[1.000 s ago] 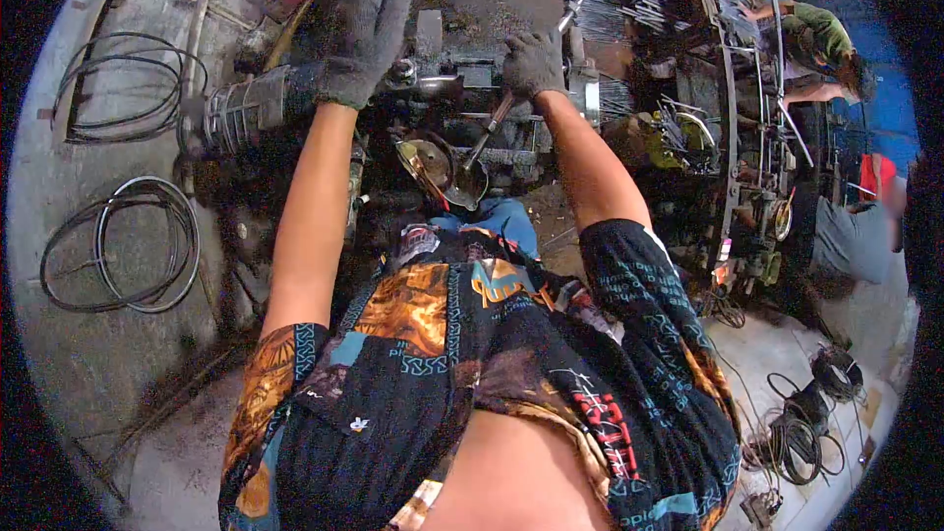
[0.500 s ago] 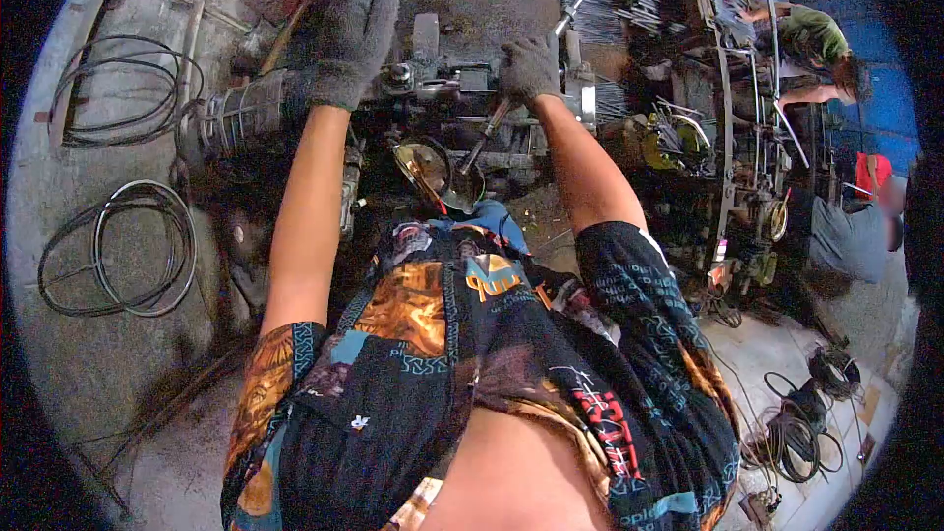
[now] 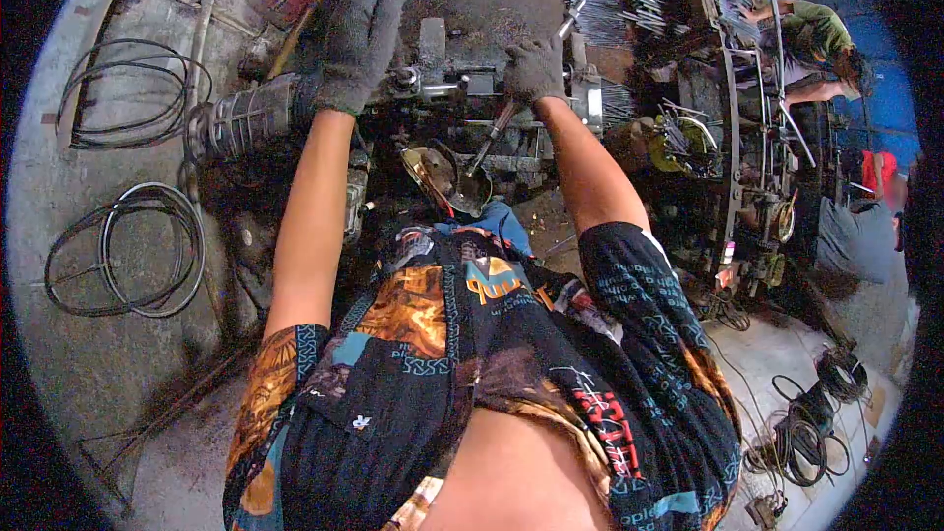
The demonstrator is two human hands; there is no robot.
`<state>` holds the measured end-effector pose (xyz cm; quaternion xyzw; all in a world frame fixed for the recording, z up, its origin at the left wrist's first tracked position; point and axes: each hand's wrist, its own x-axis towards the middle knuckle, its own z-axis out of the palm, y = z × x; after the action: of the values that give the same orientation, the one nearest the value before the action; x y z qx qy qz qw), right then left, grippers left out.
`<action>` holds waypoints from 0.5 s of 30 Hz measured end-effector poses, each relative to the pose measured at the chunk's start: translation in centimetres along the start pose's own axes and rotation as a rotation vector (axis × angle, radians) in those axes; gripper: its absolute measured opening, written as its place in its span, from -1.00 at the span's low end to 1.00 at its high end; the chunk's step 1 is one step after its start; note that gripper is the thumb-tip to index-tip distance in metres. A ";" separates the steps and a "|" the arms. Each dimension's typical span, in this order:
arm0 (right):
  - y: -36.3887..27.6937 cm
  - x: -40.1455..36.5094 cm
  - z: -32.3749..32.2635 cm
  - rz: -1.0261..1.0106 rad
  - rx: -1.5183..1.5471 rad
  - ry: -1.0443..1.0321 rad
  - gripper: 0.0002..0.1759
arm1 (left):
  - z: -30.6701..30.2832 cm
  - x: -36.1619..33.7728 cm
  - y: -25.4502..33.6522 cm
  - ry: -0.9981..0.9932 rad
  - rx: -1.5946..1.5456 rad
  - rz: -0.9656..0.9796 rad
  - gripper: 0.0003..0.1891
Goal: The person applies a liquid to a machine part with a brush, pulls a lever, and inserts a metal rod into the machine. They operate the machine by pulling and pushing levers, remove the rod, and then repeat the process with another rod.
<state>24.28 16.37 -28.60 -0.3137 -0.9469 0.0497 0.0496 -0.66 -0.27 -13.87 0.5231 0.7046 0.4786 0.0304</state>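
Observation:
Both hands wear dark grey work gloves and are at a metal machine [image 3: 462,79] resembling a small lathe. My left hand [image 3: 354,54] lies over its left part, with fingers stretched forward; what lies under the palm is hidden. My right hand [image 3: 536,69] is wrapped round a metal lever [image 3: 492,138] on the right side. One end of the lever slants down toward me below the hand, and a bright rod end [image 3: 570,18] sticks out above it. Between the hands are shiny machine parts. Nearer my body, a round metal pan [image 3: 433,172] sits below the machine.
Bundles of metal rods [image 3: 595,15] lie at the back right, by a metal rack [image 3: 730,138]. A yellowish container [image 3: 678,143] holds more rods. Coiled hoses or cables [image 3: 128,251] lie on the left floor. A person [image 3: 821,44] bends over the rack; another person's red item [image 3: 875,172] shows beyond.
The whole view has shifted slightly right and down. My hands keep nearly the same places on the machine, the right still round the lever. A shiny rod between them shows more clearly now.

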 end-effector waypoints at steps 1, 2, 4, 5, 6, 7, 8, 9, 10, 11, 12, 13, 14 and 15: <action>0.1 0.0 0.0 -0.001 0.003 -0.017 -0.63 | -0.1 0.0 0.1 0.000 0.002 0.002 -0.68; 0.1 0.1 0.0 -0.001 0.005 -0.034 -0.63 | -0.2 0.1 0.3 -0.010 0.015 0.006 -0.68; 0.2 0.0 0.3 -0.002 -0.018 -0.018 -0.63 | -0.3 0.2 0.5 -0.021 0.028 0.011 -0.68; 0.2 0.0 0.5 -0.004 -0.042 -0.004 -0.63 | -0.2 0.1 0.5 -0.020 0.012 -0.002 -0.68; 0.0 0.0 0.1 -0.004 -0.042 -0.006 -0.63 | -0.2 0.0 0.5 -0.020 -0.005 -0.015 -0.67; -0.1 0.0 -0.3 0.003 -0.054 -0.037 -0.64 | -0.2 0.0 0.5 -0.020 -0.004 -0.016 -0.67; -0.2 0.1 -0.7 0.009 -0.066 -0.068 -0.64 | -0.2 0.0 0.4 -0.013 0.006 0.004 -0.67; 0.0 0.2 -0.3 0.009 -0.067 -0.069 -0.64 | -0.2 0.1 0.4 -0.006 0.015 0.024 -0.67; 0.4 0.1 0.5 -0.015 -0.062 -0.017 -0.66 | -0.2 0.0 0.3 -0.008 0.014 0.022 -0.67; 0.8 0.1 1.2 -0.040 -0.058 0.036 -0.68 | -0.1 0.0 0.2 -0.008 0.010 0.006 -0.67; 0.9 0.1 1.2 -0.040 -0.059 0.036 -0.68 | 0.2 -0.1 -0.2 -0.007 0.006 -0.009 -0.67; 0.9 0.0 1.3 -0.043 -0.049 0.053 -0.69 | 0.3 -0.2 -0.6 -0.008 0.005 -0.009 -0.67; 0.9 0.0 1.4 -0.045 -0.040 0.071 -0.69 | 0.4 -0.2 -1.1 -0.028 -0.004 -0.038 -0.66; 0.7 0.1 0.8 -0.045 -0.040 0.073 -0.69 | 0.3 0.0 -1.0 -0.048 -0.013 -0.067 -0.66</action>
<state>24.46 16.94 -29.45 -0.2951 -0.9520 0.0183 0.0788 -1.18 -0.10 -14.72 0.5104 0.7176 0.4692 0.0664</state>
